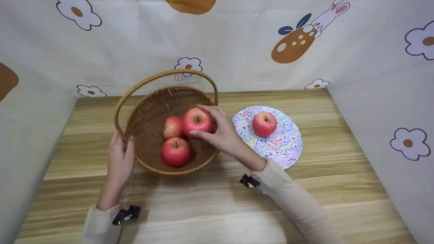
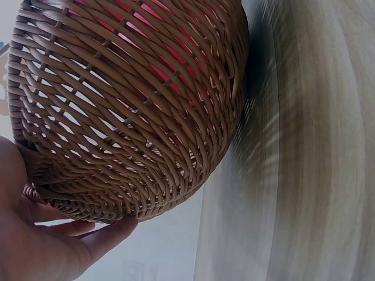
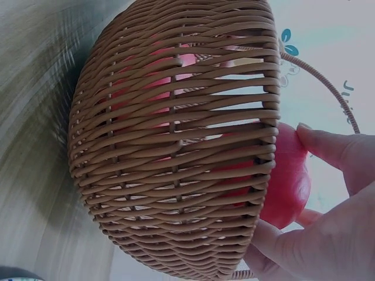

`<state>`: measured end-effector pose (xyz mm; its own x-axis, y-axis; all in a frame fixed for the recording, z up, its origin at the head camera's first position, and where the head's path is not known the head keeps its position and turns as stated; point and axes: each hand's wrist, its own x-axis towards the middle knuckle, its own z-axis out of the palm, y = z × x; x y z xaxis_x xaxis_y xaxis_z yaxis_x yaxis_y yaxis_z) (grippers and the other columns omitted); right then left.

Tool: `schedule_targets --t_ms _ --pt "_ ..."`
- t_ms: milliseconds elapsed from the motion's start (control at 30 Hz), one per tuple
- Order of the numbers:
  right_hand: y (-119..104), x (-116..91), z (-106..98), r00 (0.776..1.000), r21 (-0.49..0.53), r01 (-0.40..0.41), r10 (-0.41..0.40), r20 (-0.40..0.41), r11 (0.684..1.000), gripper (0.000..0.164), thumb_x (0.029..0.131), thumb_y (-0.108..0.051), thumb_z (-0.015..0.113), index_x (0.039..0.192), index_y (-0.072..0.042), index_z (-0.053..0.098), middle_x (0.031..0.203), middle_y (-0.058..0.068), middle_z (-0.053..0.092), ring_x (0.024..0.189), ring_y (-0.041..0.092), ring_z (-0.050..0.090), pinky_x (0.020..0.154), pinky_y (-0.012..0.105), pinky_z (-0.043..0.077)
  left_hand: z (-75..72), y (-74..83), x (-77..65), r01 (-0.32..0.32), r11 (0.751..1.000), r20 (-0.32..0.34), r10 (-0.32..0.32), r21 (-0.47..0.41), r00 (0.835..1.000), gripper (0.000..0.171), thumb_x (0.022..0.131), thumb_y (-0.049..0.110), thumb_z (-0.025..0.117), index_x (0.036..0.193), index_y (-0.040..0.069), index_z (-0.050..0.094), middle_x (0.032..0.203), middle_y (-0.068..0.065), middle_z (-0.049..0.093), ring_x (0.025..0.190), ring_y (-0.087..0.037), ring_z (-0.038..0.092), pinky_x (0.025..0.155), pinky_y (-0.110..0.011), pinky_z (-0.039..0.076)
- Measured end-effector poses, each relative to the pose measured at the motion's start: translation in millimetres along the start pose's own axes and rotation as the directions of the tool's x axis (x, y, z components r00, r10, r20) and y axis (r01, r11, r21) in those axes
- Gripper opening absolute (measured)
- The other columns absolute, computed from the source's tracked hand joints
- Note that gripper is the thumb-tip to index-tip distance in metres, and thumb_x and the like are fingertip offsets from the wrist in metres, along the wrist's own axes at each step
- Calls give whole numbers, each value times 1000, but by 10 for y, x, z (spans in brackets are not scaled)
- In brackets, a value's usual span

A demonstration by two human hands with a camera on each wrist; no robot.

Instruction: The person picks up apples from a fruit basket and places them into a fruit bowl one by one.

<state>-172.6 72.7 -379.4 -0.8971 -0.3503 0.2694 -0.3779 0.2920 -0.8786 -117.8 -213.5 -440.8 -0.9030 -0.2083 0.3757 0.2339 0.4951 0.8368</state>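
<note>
A round wicker basket with a tall arched handle stands on the table, left of centre. My left hand grips its left rim at the handle's base; in the left wrist view the fingers lie against the weave. Two red apples lie inside, one in front and a paler one behind it. With thumb and fingers my right hand holds another red apple at the basket's right side. The right wrist view shows this held apple partly behind the rim.
Right of the basket lies a round, multicoloured patterned mat with one red apple on it. The wood-grain table is bordered by pale printed walls at the back and both sides. The basket handle arches over the opening.
</note>
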Motion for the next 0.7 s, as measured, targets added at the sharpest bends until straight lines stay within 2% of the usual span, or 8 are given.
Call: schedule_targets --t_ms 100,400,700 --pt "-12 -25 -25 1000 -4 13 -13 -10 1000 69 87 -18 89 147 -1 58 143 18 57 129 29 58 111 42 49 -1 3 2 4 1000 13 -4 -5 1000 48 107 1 45 151 -18 42 153 -37 44 144 -49 40 114 -66 37" --pt "-45 -106 -87 1000 9 -11 11 -26 1000 70 87 -18 89 148 -4 58 142 17 56 130 28 57 111 42 48 9 -25 -4 -24 1000 -16 24 -3 1000 45 106 -1 47 148 -17 47 147 -38 49 140 -52 44 113 -67 37" --pt "-89 -195 -169 999 21 4 -3 -50 1000 70 87 -18 89 149 -8 59 140 13 57 128 24 56 108 41 49 9 2 -12 4 1000 -21 -3 14 1000 44 107 1 47 148 -14 49 146 -34 51 136 -48 49 108 -65 44"
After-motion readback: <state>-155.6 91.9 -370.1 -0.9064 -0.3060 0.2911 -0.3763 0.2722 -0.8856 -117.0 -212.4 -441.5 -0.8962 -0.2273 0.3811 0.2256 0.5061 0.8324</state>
